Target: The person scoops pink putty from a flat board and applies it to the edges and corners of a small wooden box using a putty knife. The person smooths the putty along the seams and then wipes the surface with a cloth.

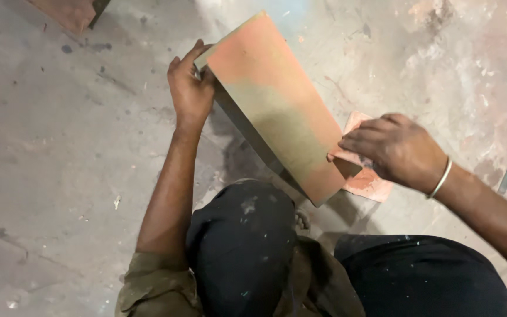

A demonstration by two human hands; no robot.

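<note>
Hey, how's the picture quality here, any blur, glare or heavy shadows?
Head view: right hand slightly motion-blurred; left hand and board fairly sharp; bright washed-out glare on the floor at top; soft shadow under the board.

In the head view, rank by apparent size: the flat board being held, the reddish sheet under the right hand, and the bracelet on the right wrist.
1. Flat board, largest by far.
2. Reddish sheet, though the right hand and the board hide part of it.
3. Bracelet, smallest.

The left hand grips the board's far end.

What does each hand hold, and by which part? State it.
Left hand grips the flat, reddish-olive rectangular board by its upper end. Right hand presses a small reddish abrasive sheet against the lower edge.
</note>
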